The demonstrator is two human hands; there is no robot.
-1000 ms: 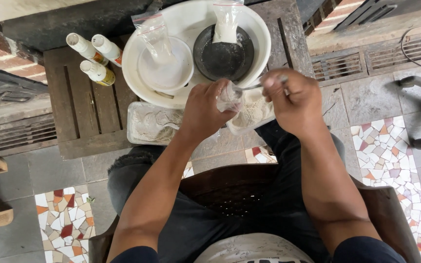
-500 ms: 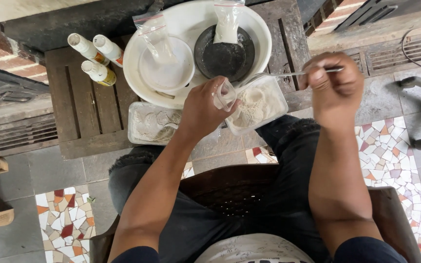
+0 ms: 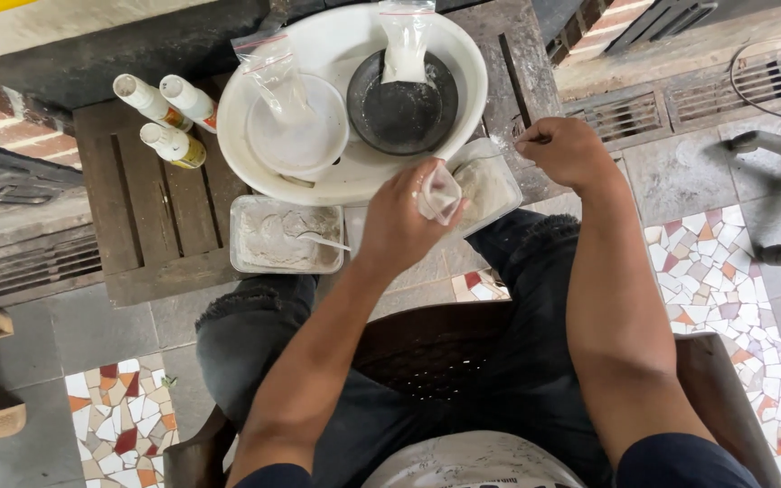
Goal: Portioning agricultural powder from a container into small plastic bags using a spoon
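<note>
My left hand grips a small clear plastic bag with white powder in it, held over the near edge of a big white basin. My right hand pinches a thin spoon handle whose tip dips toward a clear tray of white powder just right of the bag. Inside the basin sit a white bowl with a clear bag standing in it and a dark round pan holding another bag of powder.
A second clear tray of powder with a white spoon lies left of my left hand. Three white bottles stand on the dark wooden table. I sit on a brown chair over tiled floor. A floor drain grate lies to the right.
My right hand moved away to the right with the spoon, then came down toward the right tray. My left hand stayed in place with the bag.
</note>
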